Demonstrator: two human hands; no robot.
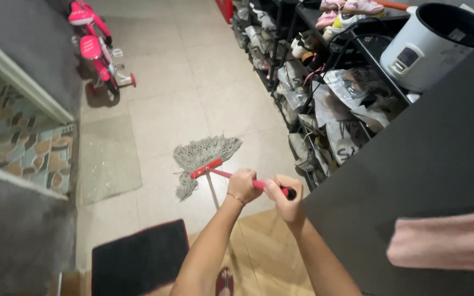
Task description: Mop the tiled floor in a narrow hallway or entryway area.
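Mop (207, 159) with grey strings, red handle, in both hands.

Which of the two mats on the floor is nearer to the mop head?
The clear, glassy mat, lying by the stone-patterned wall left of the mop head. The dark red-edged mat lies farther back, near the person's feet.

Both bare forearms stretched forward from the bottom edge, converging toward the middle. Left hand (242, 185) closed in a fist-like grip, knuckles up, thin bangle at the wrist. Right hand (283, 193) just beside it, almost touching, fingers curled shut likewise.
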